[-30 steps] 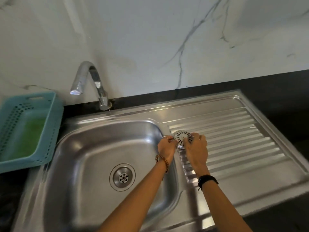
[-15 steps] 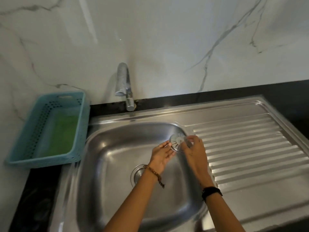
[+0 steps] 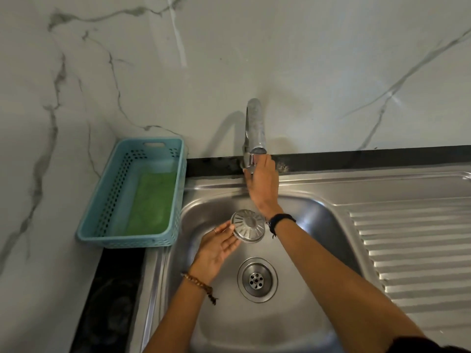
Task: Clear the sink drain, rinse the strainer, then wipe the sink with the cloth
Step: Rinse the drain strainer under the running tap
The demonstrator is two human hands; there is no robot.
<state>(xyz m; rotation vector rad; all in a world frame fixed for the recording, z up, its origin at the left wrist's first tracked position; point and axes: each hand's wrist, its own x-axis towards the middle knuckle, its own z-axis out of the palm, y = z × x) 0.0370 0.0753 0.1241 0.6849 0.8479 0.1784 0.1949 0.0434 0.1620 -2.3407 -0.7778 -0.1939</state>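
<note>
- Head view: the left hand (image 3: 216, 247) pinches the round slotted steel strainer (image 3: 248, 226) by its rim at the fingertips, over the steel sink basin (image 3: 313, 217) and just behind the open steel drain (image 3: 257, 279).
- The right hand (image 3: 261, 182) curls round the base of the chrome tap (image 3: 253, 128), behind the drain.
- Judgement: the rinse step is starting. Next comes turning on the water with the strainer under the spout; no water shows yet.
- Count: one strainer, one drain, one tap, one teal plastic basket (image 3: 102, 187) left of the drain, holding one green cloth (image 3: 150, 202).
</note>
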